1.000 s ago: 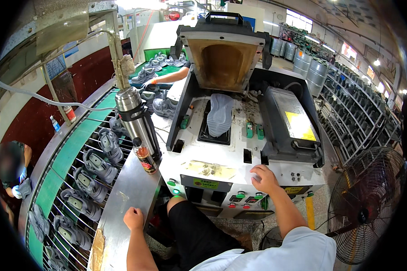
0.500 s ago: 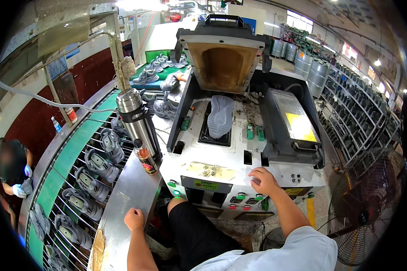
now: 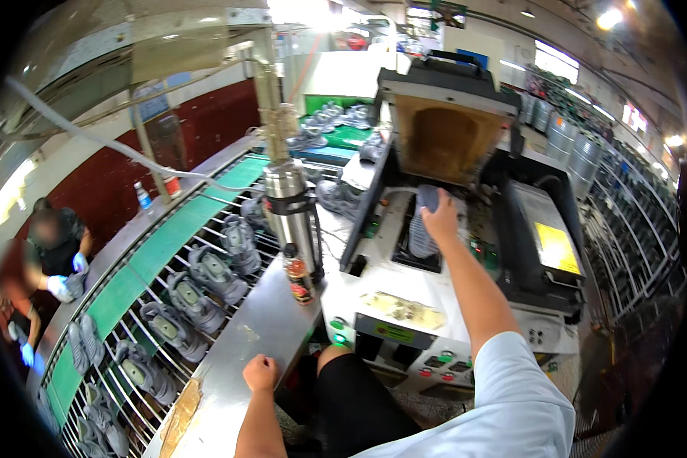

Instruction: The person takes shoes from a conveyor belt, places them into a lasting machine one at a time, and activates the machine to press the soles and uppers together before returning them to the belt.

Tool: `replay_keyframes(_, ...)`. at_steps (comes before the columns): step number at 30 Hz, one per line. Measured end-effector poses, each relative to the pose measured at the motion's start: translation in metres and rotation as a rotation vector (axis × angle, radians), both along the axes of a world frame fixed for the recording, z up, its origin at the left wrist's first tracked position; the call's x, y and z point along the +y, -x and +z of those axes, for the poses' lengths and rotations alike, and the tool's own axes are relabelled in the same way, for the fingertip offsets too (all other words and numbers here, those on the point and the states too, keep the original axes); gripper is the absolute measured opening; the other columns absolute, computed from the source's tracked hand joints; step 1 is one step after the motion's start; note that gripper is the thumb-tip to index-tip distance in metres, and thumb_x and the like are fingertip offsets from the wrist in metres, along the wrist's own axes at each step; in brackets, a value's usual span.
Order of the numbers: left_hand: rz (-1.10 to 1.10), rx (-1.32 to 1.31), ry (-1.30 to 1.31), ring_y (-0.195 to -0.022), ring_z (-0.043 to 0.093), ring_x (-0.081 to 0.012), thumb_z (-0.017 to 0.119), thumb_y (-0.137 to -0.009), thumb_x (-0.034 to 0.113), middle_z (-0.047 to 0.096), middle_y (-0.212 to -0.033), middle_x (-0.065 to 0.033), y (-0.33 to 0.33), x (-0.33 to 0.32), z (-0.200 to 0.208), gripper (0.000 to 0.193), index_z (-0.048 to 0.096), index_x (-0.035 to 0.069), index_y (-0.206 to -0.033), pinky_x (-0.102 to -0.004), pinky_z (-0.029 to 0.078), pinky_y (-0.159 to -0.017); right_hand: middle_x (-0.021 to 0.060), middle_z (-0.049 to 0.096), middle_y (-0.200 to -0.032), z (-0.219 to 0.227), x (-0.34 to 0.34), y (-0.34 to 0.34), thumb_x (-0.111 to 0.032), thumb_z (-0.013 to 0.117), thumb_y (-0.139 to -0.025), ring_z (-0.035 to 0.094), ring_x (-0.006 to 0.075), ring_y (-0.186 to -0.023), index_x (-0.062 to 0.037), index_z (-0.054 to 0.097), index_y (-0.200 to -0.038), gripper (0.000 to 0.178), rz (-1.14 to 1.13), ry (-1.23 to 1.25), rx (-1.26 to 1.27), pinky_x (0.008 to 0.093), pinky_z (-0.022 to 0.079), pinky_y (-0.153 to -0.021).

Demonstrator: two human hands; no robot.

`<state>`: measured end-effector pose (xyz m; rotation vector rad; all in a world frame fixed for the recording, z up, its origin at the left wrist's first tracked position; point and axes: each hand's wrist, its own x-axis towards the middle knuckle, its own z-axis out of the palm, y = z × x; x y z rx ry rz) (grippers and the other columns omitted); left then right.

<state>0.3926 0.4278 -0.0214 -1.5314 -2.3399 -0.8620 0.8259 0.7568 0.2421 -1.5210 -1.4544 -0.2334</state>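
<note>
My right hand [image 3: 441, 219] reaches over the white press machine [image 3: 343, 290], its fingers closed round the far end of a grey shoe [image 3: 420, 237]. The shoe's ribbed sole faces up, and it sits over a black recess in the machine's top. My hand covers part of it. Above and behind stands the raised lid [image 3: 450, 137], with a brown hollow inside. My left hand [image 3: 260, 372] is a loose fist resting at the metal side table [image 3: 240, 343]; nothing shows in it.
Left of me, grey shoes [image 3: 195, 301] sit on a bar rack beside a green belt [image 3: 126, 286]. A steel flask [image 3: 286, 202] and a sauce bottle [image 3: 296, 276] stand near the machine. Gloved co-workers [image 3: 53, 237] handle shoes at far left. A black closed unit [image 3: 538, 237] sits right.
My right hand has moved from the machine's front edge forward onto the shoe and taken hold of its far end. The view has swung left; my left hand remains a fist at the table.
</note>
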Motion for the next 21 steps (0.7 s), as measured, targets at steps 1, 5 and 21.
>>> replay_keyframes(1, -0.01, -0.012, -0.009, -0.063, 0.059, -0.0362, 0.058, -0.076, 0.022, 0.059, -0.063, -0.0145, -0.001, 0.003, -0.005, 0.02, 0.057, 0.007, -0.063, -0.0466, 0.046, -0.057, 0.0247, 0.053, -0.118, 0.0, 0.027, -0.01, -0.031, 0.069, -0.072, 0.054, 0.0405, -0.108, -0.0096, 0.045, -0.133, 0.069, -0.061, 0.084, -0.071, 0.0466, 0.046, -0.091)
replay_keyframes(5, 0.034, -0.095, 0.086, -0.064, 0.06, -0.0341, 0.059, -0.077, 0.023, 0.061, -0.064, -0.0127, -0.002, -0.008, 0.014, 0.02, 0.059, 0.008, -0.063, -0.045, 0.047, -0.058, 0.0216, 0.045, -0.138, 0.028, 0.054, 0.025, -0.046, 0.069, -0.069, 0.046, 0.0358, -0.126, -0.0126, 0.036, -0.141, 0.087, -0.32, 0.726, -0.081, 0.0457, 0.037, -0.105)
replay_keyframes(21, -0.188, -0.434, 0.051, -0.074, 0.06, -0.0347, 0.06, -0.079, 0.024, 0.064, -0.077, -0.0133, -0.021, -0.023, 0.051, 0.019, 0.064, 0.006, -0.074, -0.044, 0.049, -0.067, 0.0222, 0.039, -0.14, -0.004, -0.007, -0.065, -0.018, 0.071, -0.064, 0.051, 0.0391, -0.118, -0.0058, 0.029, -0.144, 0.091, -0.045, -0.36, 0.075, 0.0462, 0.041, -0.1)
